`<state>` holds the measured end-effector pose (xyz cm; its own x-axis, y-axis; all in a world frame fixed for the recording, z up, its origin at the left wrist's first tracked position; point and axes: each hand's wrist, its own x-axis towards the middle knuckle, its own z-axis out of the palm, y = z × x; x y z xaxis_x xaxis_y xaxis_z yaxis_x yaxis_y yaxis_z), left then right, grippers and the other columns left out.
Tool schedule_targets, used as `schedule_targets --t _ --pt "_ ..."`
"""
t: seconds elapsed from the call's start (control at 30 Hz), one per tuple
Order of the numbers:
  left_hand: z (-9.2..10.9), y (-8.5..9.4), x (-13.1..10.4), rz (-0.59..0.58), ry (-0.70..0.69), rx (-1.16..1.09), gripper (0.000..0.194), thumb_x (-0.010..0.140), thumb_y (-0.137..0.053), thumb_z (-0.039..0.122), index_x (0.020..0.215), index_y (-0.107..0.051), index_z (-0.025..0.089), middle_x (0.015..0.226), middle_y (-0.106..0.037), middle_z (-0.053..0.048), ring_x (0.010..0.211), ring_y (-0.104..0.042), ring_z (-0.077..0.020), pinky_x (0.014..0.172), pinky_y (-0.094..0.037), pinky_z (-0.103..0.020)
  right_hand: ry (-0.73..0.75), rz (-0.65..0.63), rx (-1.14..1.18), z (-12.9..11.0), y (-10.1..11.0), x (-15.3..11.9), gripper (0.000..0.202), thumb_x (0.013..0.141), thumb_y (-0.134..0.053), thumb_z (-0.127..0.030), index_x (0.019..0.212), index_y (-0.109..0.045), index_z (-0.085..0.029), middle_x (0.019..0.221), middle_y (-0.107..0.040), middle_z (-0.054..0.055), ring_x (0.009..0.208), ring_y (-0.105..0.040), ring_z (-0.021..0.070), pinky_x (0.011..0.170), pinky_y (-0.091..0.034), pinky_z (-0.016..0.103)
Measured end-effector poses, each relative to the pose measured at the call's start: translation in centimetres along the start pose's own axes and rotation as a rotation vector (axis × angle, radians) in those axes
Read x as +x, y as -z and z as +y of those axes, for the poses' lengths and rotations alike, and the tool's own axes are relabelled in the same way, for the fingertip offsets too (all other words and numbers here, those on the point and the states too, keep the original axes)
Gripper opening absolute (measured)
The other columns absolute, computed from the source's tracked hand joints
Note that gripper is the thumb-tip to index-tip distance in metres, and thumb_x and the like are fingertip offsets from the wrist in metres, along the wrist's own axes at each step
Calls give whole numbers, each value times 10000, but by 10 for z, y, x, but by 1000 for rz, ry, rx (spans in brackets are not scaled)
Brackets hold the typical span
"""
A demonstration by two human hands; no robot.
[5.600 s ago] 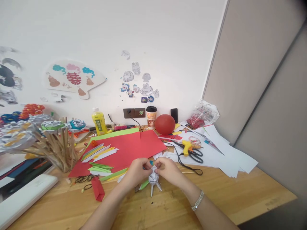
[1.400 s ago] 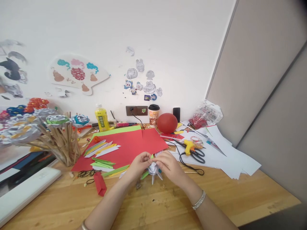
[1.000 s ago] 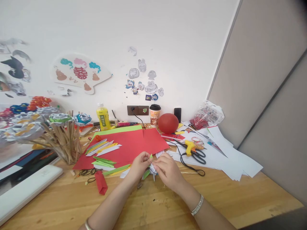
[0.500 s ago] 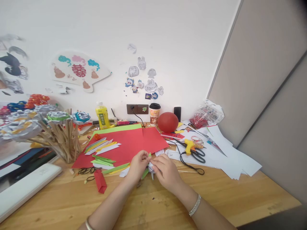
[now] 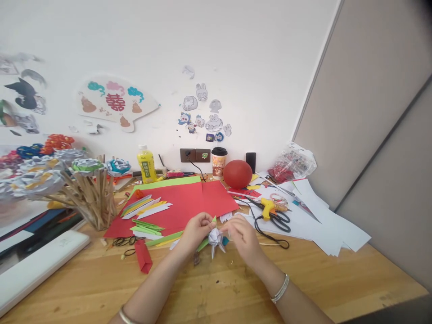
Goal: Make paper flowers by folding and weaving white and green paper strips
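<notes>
A folded paper piece [image 5: 215, 236], white with pointed strips hanging down and a green tip on top, is between my hands near the middle of the table. My left hand [image 5: 199, 229] is closed, its thumb and fingers pinching the piece near the green tip. Just to the right, my right hand [image 5: 242, 236] has its fingers partly bent and apart. Its index fingertip is beside the paper's right edge; whether it touches, I cannot tell. A green strip [image 5: 203, 244] sticks out below my left fingers.
Folded paper strips [image 5: 146, 208] lie on red sheets [image 5: 189, 204] at the left. Black-handled scissors [image 5: 281, 221] and a yellow glue gun [image 5: 267, 209] rest on white paper at the right. A red balloon [image 5: 238, 174], a cup [image 5: 219, 163] and a drink bottle [image 5: 146, 165] stand behind.
My right hand has moved off to the right and let go of the paper piece, so more of its white part shows. My left hand keeps its pinch. The view has shifted slightly.
</notes>
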<state>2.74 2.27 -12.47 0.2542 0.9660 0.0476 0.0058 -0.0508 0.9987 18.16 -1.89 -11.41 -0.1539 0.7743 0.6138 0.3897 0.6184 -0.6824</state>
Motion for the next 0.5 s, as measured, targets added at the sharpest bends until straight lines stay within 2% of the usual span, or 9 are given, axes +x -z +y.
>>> schedule_targets --t 0.07,0.1,0.17,0.23,0.37,0.43,0.5 --pt "-1 0 1 -78 43 -10 351 538 -685 428 661 -493 160 464 -513 61 420 -442 -82 433 -286 -189 -185 90 148 6 3 3 307 852 -380 -267 658 -599 -175 759 -637 48 775 -559 173 733 -417 305" --pt "-1 0 1 -107 52 -1 359 531 -692 428 672 -504 156 493 -541 45 437 -464 -88 437 -298 -191 -274 92 214 9 3 5 280 838 -406 -298 673 -594 -173 771 -639 47 770 -568 175 719 -426 300" --pt "2 1 0 -136 40 18 364 524 -704 419 686 -528 145 564 -587 13 486 -498 -98 456 -327 -196 -385 -2 316 15 0 6 217 789 -489 -352 741 -597 -170 763 -636 39 730 -579 175 671 -445 288" --pt "6 1 -1 -132 27 27 364 527 -705 416 698 -547 137 593 -592 6 507 -502 -97 471 -348 -197 -409 -104 350 19 -4 6 197 730 -569 -362 762 -601 -171 733 -625 25 698 -579 170 640 -453 277" --pt "11 2 -2 -34 28 71 352 614 -604 482 661 -543 139 514 -508 45 459 -445 -84 449 -344 -200 -438 -91 379 19 -10 4 195 687 -618 -340 791 -598 -175 734 -607 20 682 -571 164 591 -462 263" --pt "12 2 -2 -19 -19 160 349 651 -557 483 638 -552 134 502 -507 40 463 -436 -89 451 -333 -204 -476 -114 444 17 -12 3 232 703 -598 -356 852 -582 -179 718 -600 16 657 -569 160 545 -457 254" --pt "12 1 -2 -18 -73 264 330 664 -546 461 641 -565 132 520 -536 25 488 -451 -102 468 -334 -210 -494 -159 480 15 -13 2 221 718 -577 -371 822 -571 -176 677 -586 5 628 -560 153 522 -441 244"
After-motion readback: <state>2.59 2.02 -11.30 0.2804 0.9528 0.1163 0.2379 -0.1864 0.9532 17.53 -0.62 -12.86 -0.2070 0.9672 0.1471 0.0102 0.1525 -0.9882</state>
